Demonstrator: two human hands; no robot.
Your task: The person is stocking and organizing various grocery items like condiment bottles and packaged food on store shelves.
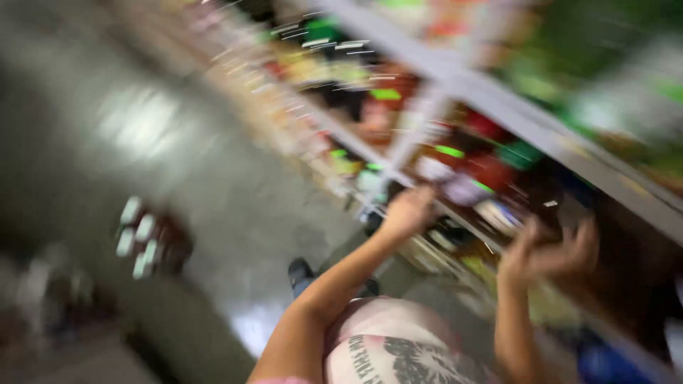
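Neither grip is closed on anything. The left hand (pixel 407 211) is loosely curled, knuckles toward the shelf (pixel 498 107), its fingers at the front edge of the lower tier. The right hand (pixel 548 254) is spread, fingers apart and bent, held just before the goods on that same tier. Through the heavy blur it looks empty, though a small item behind the palm cannot be ruled out.

Nearest the camera is the person's printed shirt (pixel 398 348), with both bare forearms rising from it toward the shelf. Below, between the arms, a dark shoe (pixel 299 272) stands on the grey floor (pixel 235 199).

The packets (pixel 462 188) the hands are nearest to sit in rows on the lower tier, red, green and white, faces outward and crowded up to the shelf lip. Space between tiers is tight; a pale rail runs above the hands.

To the left the aisle floor is open and glossy. Farther off, a cluster of bottles (pixel 142 238) with pale caps stands on the floor, well apart from both hands.
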